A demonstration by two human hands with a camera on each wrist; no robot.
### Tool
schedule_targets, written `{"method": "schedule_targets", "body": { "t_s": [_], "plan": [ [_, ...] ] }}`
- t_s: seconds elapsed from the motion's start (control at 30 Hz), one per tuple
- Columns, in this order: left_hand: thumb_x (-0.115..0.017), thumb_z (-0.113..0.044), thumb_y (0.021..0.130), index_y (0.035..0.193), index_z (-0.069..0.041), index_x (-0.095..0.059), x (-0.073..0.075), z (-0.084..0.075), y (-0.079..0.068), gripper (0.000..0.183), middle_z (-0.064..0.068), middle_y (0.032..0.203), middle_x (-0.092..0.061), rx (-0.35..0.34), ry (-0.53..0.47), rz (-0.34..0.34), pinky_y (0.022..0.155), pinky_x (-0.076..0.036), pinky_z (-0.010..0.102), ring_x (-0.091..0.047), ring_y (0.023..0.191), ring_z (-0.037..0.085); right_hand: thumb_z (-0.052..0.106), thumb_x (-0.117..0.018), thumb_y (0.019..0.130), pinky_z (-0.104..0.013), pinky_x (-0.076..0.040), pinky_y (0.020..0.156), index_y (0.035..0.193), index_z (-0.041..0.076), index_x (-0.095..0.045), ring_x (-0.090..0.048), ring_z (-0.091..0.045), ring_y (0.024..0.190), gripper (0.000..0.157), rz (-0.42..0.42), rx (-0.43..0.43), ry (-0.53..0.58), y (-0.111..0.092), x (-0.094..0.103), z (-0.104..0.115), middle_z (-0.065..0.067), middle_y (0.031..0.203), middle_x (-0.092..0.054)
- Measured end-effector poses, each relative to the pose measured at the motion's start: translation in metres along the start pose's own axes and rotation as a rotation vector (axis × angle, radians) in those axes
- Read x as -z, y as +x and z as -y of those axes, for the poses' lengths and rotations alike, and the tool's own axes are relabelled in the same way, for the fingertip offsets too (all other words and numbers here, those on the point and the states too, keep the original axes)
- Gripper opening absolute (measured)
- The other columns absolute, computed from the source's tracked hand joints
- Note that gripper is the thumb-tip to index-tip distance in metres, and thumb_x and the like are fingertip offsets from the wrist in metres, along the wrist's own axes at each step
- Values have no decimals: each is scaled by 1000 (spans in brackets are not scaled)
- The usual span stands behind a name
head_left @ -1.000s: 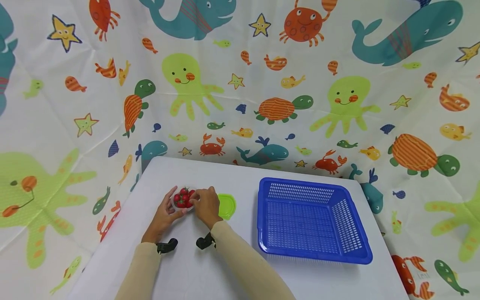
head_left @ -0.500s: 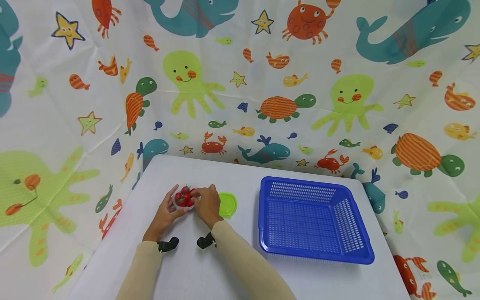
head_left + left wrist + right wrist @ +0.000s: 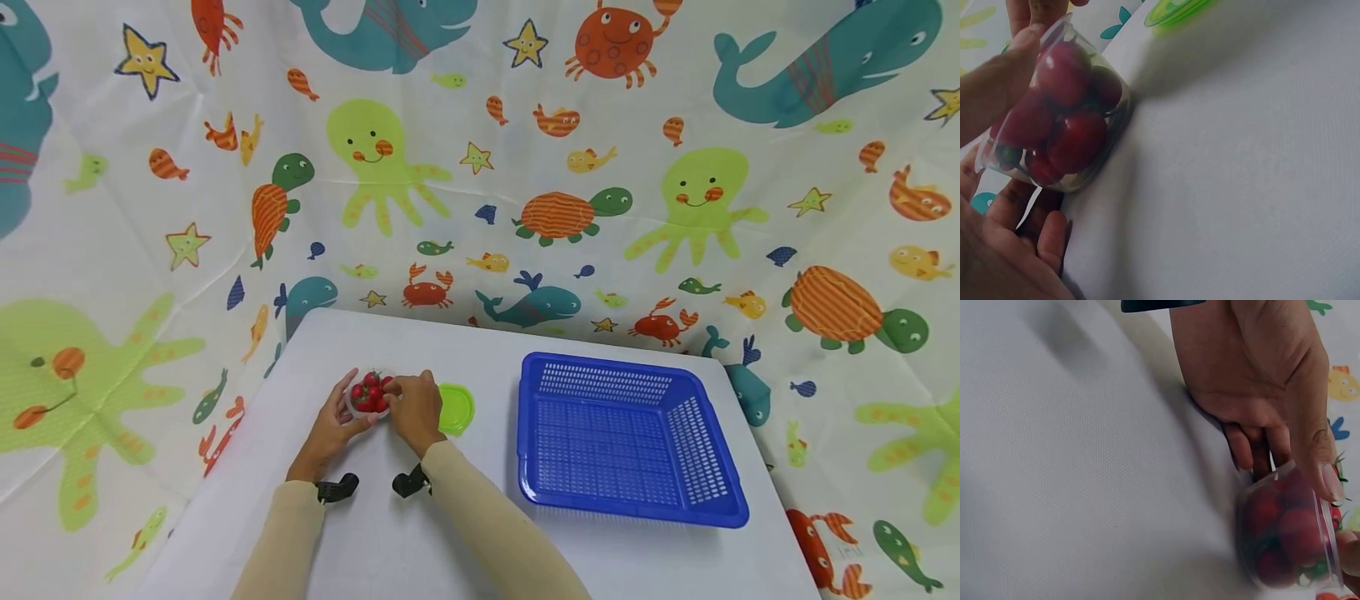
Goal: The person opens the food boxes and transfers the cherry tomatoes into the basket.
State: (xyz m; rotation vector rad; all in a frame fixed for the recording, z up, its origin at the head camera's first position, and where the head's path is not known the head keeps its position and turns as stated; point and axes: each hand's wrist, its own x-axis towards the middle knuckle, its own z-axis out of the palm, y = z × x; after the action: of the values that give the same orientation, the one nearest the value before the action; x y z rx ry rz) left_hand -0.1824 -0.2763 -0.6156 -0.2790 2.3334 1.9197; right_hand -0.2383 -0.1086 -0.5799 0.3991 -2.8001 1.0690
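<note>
Barely a change centre-left — left hand (image 3: pixel 327 428) keeps fingers curled round the tub (image 3: pixel 1063 112), right hand (image 3: pixel 417 412) at its rim, grip unclear — tomatoes (image 3: pixel 369 393) stay inside.

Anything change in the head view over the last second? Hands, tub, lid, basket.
Nothing visibly moved on the table; the whole head view shifts slightly, likely camera motion. No visible grab or release. Left hand still grips the clear tub of tomatoes; right hand stays at its rim. Green lid and blue basket stay put.
</note>
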Motion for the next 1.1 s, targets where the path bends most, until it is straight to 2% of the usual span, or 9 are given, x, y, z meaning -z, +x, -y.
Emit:
{"method": "schedule_targets", "body": {
  "t_s": [0.13, 0.27, 0.5, 0.6, 0.77, 0.97, 1.1],
  "plan": [
    [-77, -34, 99, 169, -47, -10, 1, -1, 0, 98, 10, 180, -14, 8, -8, 2, 125, -33, 69, -35, 157, 46, 22, -84, 94, -17, -38, 65, 105, 21, -87, -45, -8, 83, 12, 4, 0, 21, 0, 1, 0, 8, 92, -79],
    [-78, -34, 98, 170, -47, -10, 0, 1, 1, 99, 11, 180, -16, -2, 4, -2, 125, -34, 69, -35, 157, 47, 20, -82, 94, -16, -39, 66, 105, 21, -86, -48, -8, 84, 11, -37, 31, 61, -2, 4, -2, 8, 94, -81],
    [-77, -35, 99, 170, -45, -7, 0, 2, 1, 100, 14, 179, -18, -15, 40, -6, 124, -34, 70, -35, 157, 48, 19, -80, 96, -16, -54, 79, 109, 21, -85, -66, -6, 91, 14, -95, 74, 146, -4, 8, -6, 8, 101, -82],
    [-76, -35, 100, 170, -45, -6, 0, 1, 1, 100, 14, 179, -18, -11, 43, -4, 124, -33, 71, -35, 156, 48, 18, -80, 96, -16, -57, 81, 109, 19, -84, -71, -5, 91, 13, -116, 87, 188, -4, 11, -8, 6, 100, -82],
    [-77, -37, 99, 169, -48, -8, -2, 0, 1, 99, 12, 180, -15, 0, 44, -5, 124, -31, 72, -33, 157, 49, 15, -80, 96, -14, -57, 77, 106, 16, -84, -70, -4, 86, 11, -150, 80, 254, -4, 15, -10, 4, 98, -81],
    [-76, -36, 100, 171, -41, -7, -3, -1, 1, 100, 14, 180, -13, -11, 60, -8, 123, -33, 71, -33, 157, 51, 15, -79, 96, -12, -57, 74, 107, 15, -84, -67, -3, 82, 11, -180, 66, 308, -4, 20, -13, 2, 99, -81],
    [-76, -36, 100, 171, -43, -7, -2, 0, 2, 100, 13, 180, -13, -2, 58, -13, 123, -33, 72, -32, 157, 50, 13, -79, 96, -13, -58, 73, 106, 15, -83, -67, -3, 81, 11, -204, 78, 322, -4, 26, -13, 1, 99, -81]
  ]
}}
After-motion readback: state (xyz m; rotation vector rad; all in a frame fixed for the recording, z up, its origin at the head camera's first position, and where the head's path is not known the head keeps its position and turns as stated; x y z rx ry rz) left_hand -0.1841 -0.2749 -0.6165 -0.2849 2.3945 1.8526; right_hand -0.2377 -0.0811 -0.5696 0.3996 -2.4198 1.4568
